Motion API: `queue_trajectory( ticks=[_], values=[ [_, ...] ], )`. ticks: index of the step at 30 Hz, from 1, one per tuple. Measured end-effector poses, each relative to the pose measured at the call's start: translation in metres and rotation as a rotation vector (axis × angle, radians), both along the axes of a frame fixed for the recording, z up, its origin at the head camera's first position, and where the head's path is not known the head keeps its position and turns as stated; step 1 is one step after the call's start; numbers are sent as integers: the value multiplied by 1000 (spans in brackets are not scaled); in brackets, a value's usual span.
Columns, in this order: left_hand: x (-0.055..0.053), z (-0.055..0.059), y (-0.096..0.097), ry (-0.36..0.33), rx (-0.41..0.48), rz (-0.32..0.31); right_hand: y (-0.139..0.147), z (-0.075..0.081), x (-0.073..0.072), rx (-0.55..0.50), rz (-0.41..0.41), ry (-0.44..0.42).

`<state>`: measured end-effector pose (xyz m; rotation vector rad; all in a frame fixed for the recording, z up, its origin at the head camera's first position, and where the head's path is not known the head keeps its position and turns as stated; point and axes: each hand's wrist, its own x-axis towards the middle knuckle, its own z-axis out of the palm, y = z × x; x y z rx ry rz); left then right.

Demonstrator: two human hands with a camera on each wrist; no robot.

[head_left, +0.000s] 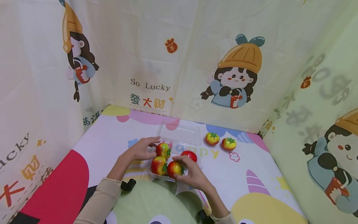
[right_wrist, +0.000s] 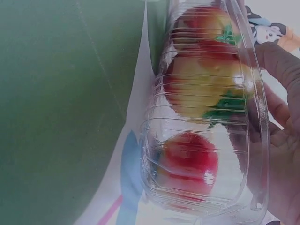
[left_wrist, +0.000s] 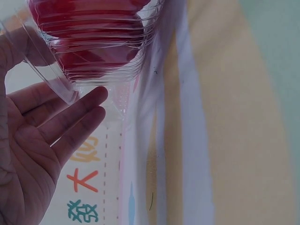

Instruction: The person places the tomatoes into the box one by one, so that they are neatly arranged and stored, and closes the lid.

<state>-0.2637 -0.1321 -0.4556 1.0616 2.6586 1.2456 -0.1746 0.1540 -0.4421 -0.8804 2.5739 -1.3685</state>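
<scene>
A clear plastic clamshell box (head_left: 165,178) lies on the table with its lid (head_left: 179,132) folded back. Two red-and-yellow tomatoes, one further back (head_left: 161,149) and one nearer (head_left: 158,165), sit along its left side. A redder tomato (head_left: 190,155) lies at the right. My right hand (head_left: 193,174) holds the front tomato (head_left: 174,169) between thumb and fingers, inside the box. My left hand (head_left: 142,149) is at the box's left rim beside the back tomato. In the left wrist view, several fingers (left_wrist: 77,112) of that hand extend loosely by the rim.
Two more tomatoes, one left (head_left: 212,138) and one right (head_left: 228,144), lie on the table to the right of the lid. A printed cloth (head_left: 223,174) covers the table. Printed curtains (head_left: 184,62) rise at the back and both sides.
</scene>
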Motion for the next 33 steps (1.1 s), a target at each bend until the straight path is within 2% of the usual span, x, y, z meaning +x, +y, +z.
queue_trajectory(
  ticks=[10,13,19,22,27,33],
  values=[
    [1,-1,0,2,-10,11,-1,1,0,-22,23,9],
    [0,-1,0,3,-8,10,1,1,0,-19,9,39],
    [-1,-1,-1,10,-7,3,11,5,-4,-30,-79,170],
    [-1,-1,-1,8,-6,1,18,8,-7,-38,-137,208],
    [0,0,-1,7,-6,4,29,10,-10,23,-237,223],
    [0,-1,-1,3,-10,7,40,9,-12,112,-294,237]
  ],
)
